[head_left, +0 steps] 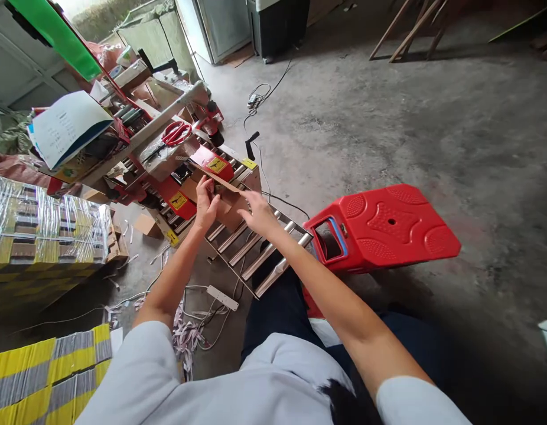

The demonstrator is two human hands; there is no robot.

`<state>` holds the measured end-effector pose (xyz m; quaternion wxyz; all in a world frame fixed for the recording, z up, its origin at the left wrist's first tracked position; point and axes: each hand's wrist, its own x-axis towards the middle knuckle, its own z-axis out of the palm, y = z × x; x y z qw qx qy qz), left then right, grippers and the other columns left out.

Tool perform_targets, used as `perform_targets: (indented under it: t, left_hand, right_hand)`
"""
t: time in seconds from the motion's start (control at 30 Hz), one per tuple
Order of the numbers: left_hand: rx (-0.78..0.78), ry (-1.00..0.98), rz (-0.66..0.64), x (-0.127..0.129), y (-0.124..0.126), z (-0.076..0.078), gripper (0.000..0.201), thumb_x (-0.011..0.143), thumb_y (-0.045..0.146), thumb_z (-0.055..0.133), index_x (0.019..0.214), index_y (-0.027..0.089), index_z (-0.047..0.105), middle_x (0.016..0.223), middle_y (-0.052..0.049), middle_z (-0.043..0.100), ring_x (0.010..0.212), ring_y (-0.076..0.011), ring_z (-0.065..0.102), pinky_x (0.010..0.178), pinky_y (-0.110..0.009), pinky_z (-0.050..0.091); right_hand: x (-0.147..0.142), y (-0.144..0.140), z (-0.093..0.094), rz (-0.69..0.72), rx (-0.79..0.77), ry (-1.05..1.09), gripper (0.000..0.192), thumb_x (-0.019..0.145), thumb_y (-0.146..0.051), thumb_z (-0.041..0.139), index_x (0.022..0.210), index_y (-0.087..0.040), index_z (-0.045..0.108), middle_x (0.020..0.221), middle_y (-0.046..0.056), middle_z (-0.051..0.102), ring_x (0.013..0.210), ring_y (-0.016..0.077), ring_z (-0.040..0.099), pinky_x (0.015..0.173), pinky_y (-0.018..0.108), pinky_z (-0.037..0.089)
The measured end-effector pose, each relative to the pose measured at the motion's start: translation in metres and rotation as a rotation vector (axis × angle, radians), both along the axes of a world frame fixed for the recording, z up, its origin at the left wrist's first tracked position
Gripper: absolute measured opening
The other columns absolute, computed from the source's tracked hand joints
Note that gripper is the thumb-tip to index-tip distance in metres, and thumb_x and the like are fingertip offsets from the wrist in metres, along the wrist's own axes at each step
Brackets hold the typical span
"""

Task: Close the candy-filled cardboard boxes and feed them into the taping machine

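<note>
A brown cardboard box (231, 217) sits on the metal rollers (267, 260) at the near end of a roller conveyor, partly covered by my hands. My left hand (205, 203) grips the box's left side, fingers bent around the cardboard and thumb toward the middle. On the other side, my right hand (259, 213) holds the edge near a raised flap (222, 182); some of its fingertips are hard to make out. Just beyond the box are the machine's two red guards (209, 162) with yellow warning labels. Red-handled scissors (176, 133) lie on top of the machine.
A red plastic step stool (388, 224) stands to the right of the conveyor. Stacked yellow-and-grey flat bundles (47, 372) and a wrapped pallet (47, 230) are at left. A white power strip (222, 298), cables and paper shreds lie on the floor. A black crank (251, 145) sticks out.
</note>
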<state>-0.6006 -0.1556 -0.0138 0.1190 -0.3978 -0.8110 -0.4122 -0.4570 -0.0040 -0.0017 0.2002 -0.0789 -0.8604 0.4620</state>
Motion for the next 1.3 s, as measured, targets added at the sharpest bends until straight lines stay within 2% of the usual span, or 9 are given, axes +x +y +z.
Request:
perform_targets:
  t: [0.17,0.33,0.53,0.7,0.8,0.9,1.03,1.17,1.3]
  left_hand:
    - [-0.085,-0.114,0.14,-0.015,0.007,-0.001,0.043,0.077,0.015,0.061,0.118,0.018,0.047,0.118,-0.012,0.054,0.111,-0.0236,0.057,0.101,-0.042,0.047]
    - [-0.11,-0.103,0.305,-0.021,0.018,-0.002,0.027,0.073,0.009,0.063,0.094,0.019,0.048,0.097,-0.006,0.052,0.096,-0.0232,0.057,0.092,-0.04,0.049]
    - [0.055,-0.105,0.503,-0.024,0.022,-0.008,0.028,0.074,0.004,0.056,0.096,0.02,0.046,0.106,-0.009,0.047,0.099,-0.0225,0.055,0.089,-0.037,0.05]
    - [0.076,-0.191,0.443,-0.027,0.017,-0.011,0.013,0.083,0.012,0.049,0.093,0.019,0.053,0.106,-0.009,0.052,0.1,-0.0229,0.057,0.095,-0.039,0.049]
    - [0.128,-0.128,0.421,-0.018,0.012,-0.009,0.025,0.094,0.022,0.036,0.109,0.019,0.057,0.118,-0.011,0.055,0.12,-0.024,0.053,0.109,-0.043,0.041]
    - [-0.109,-0.031,0.153,-0.003,0.007,-0.004,0.042,0.098,0.042,0.037,0.133,0.022,0.051,0.149,-0.011,0.043,0.147,-0.0267,0.03,0.122,-0.048,0.023]
    - [-0.541,0.027,-0.181,0.01,0.002,0.004,0.095,0.083,0.072,0.052,0.155,0.016,0.025,0.162,-0.018,0.024,0.152,-0.0339,0.017,0.124,-0.053,0.015]
    - [-0.679,0.134,-0.167,0.001,-0.002,0.005,0.109,0.072,0.062,0.071,0.155,0.008,0.025,0.162,-0.024,0.017,0.152,-0.0369,0.014,0.123,-0.052,0.017]
    - [-0.679,0.155,-0.157,-0.044,-0.012,0.012,0.082,0.08,0.036,0.066,0.151,0.009,0.035,0.159,-0.02,0.03,0.151,-0.0312,0.023,0.123,-0.049,0.022]
  right_hand:
    - [-0.073,-0.004,0.002,0.083,0.05,-0.044,0.058,0.085,-0.022,0.065,0.141,-0.019,0.05,0.141,0.012,0.054,0.13,0.0289,0.049,0.112,0.05,0.042]
    - [-0.068,-0.01,-0.014,0.073,0.103,-0.028,0.043,0.092,-0.024,0.058,0.135,-0.02,0.056,0.14,0.01,0.055,0.128,0.0269,0.049,0.111,0.047,0.042]
    - [-0.061,-0.018,-0.021,0.082,0.202,-0.027,0.065,0.082,-0.047,0.072,0.137,-0.018,0.054,0.15,0.013,0.044,0.14,0.034,0.034,0.117,0.052,0.033]
    - [-0.059,-0.024,-0.024,0.088,0.213,-0.006,0.074,0.076,-0.053,0.077,0.137,-0.02,0.053,0.152,0.013,0.042,0.144,0.0368,0.031,0.118,0.057,0.029]
    - [-0.06,-0.031,-0.024,0.075,0.198,-0.042,0.067,0.08,-0.049,0.075,0.136,-0.02,0.054,0.153,0.014,0.041,0.145,0.0379,0.029,0.118,0.062,0.026]
    - [-0.063,-0.031,-0.022,0.077,0.137,-0.072,0.066,0.081,-0.036,0.074,0.14,-0.017,0.051,0.157,0.016,0.035,0.149,0.0367,0.023,0.119,0.064,0.019]
    - [-0.053,-0.002,-0.015,0.342,-0.151,0.019,0.067,0.078,-0.035,0.074,0.139,-0.017,0.053,0.156,0.015,0.039,0.148,0.0323,0.028,0.121,0.057,0.023]
    - [-0.006,0.036,-0.026,0.232,-0.604,-0.002,0.058,0.086,-0.04,0.063,0.14,-0.023,0.052,0.142,0.013,0.057,0.135,0.0261,0.051,0.11,0.048,0.045]
    - [0.084,0.057,-0.056,0.033,-0.675,-0.192,0.054,0.075,-0.045,0.072,0.122,-0.02,0.064,0.125,0.014,0.069,0.12,0.0277,0.063,0.104,0.048,0.05]
